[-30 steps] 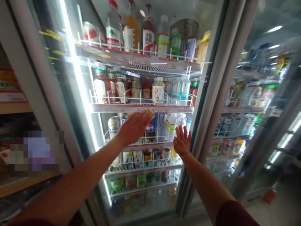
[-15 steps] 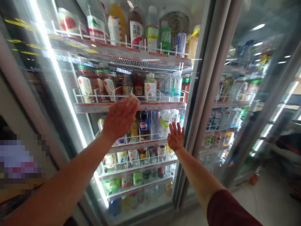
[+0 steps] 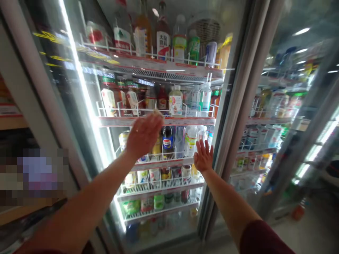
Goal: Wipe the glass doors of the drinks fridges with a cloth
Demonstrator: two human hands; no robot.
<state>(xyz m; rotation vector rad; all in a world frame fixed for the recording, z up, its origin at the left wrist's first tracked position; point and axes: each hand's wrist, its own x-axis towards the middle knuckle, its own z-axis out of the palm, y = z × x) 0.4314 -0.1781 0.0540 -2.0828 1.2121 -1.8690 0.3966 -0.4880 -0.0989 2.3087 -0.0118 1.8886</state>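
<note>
My left hand point(image 3: 143, 135) is stretched forward, fingers together, over the glass door point(image 3: 182, 220) of a drinks fridge. A bit of pale cloth point(image 3: 158, 115) shows past its fingertips; the rest is hidden under the hand, which is slightly blurred. To the right, my right hand point(image 3: 203, 156) lies flat against the same glass near the door's metal frame point(image 3: 234, 95), its fingers spread and holding nothing. Between the two hands, behind the glass, stands a dark cola bottle point(image 3: 167, 141) with a blue label.
Several shelves of bottles and cans fill the fridge, with a bright light strip point(image 3: 79, 74) down the left side. A second glass-door fridge point(image 3: 265, 141) adjoins on the right. An orange object point(image 3: 298, 212) is on the floor. At left, a wooden shelf point(image 3: 13, 123) is partly visible.
The whole view has shifted, so the fridge and both hands appear farther right. Both hands keep nearly the same places on the glass; the left looks slightly lower against the shelves.
</note>
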